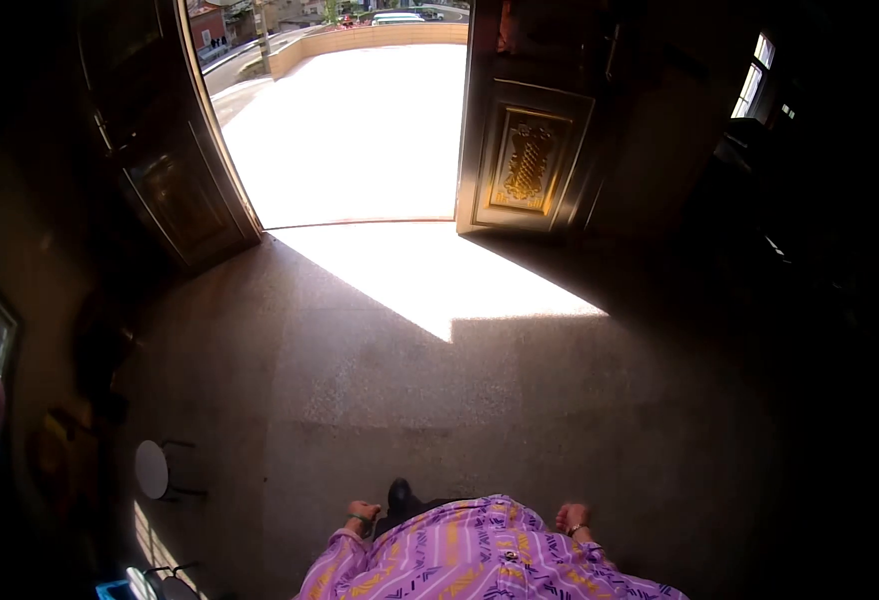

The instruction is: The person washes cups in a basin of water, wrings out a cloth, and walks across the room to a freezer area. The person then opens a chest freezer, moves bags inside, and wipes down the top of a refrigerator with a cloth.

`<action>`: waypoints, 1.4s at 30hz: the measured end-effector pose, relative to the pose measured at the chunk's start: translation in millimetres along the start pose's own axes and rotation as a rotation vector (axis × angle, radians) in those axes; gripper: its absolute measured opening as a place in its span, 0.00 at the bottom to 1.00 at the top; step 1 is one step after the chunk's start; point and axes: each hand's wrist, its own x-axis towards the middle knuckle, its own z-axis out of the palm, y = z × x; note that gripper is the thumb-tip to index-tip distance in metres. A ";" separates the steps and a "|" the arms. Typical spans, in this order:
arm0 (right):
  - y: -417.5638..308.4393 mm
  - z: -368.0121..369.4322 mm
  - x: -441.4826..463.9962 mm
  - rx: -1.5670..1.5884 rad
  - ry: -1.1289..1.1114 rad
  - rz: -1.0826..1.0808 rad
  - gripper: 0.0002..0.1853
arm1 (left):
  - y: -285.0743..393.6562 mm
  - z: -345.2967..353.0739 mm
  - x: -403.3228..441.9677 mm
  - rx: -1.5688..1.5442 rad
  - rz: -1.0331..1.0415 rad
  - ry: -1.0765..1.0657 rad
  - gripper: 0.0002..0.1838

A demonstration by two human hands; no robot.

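Low in the view, my left hand (363, 511) hangs at the left side of my purple patterned shirt (480, 550), with a band round the wrist. Its fingers are curled, and whether anything is inside them is too small to make out. On the other side of the shirt hangs my right hand (573, 517), also with curled fingers and a bracelet at the wrist. Neither hand touches any object that I can see. One dark shoe (400, 494) shows beside my left hand, on the grey floor (410, 390).
Ahead, a doorway opens onto a bright terrace (350, 130), between a dark left door (175, 195) and a right door with a gold panel (528, 160). A round stool (152, 470) stands at lower left, near wooden furniture (65, 450). The right side is very dark.
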 end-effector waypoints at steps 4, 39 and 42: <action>9.8 20.4 -40.8 -0.165 0.014 -0.094 0.06 | -4.1 -14.7 10.8 -0.019 -0.046 -0.054 0.16; -10.8 30.2 -65.0 -0.166 0.060 -0.050 0.09 | -90.6 36.4 103.8 0.600 0.369 -0.556 0.19; -8.6 30.1 -62.7 -0.198 0.061 -0.051 0.10 | -108.4 48.8 110.2 0.321 0.057 -0.428 0.21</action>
